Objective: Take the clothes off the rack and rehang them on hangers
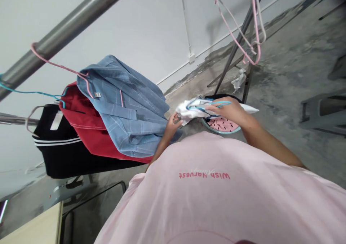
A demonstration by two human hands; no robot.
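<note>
My left hand (173,124) pinches the edge of a bunched white and blue garment (189,110) in front of my body. Over the garment's other end, my right hand (225,109) is closed around a light blue hanger (201,106), which lies partly within the cloth. Below my right hand stands a round basin (216,131) with pink, black-speckled fabric (223,124) and something black in it. Just left of my left hand hangs a blue checked shirt (129,103) on a pink hanger (62,66).
A metal rail (67,22) crosses the upper left, with a red garment (86,125) and a black garment (62,150) hanging from it. Empty pink hangers (235,35) hang at the upper right. Grey stools (324,109) stand right; a table corner (38,226) is lower left.
</note>
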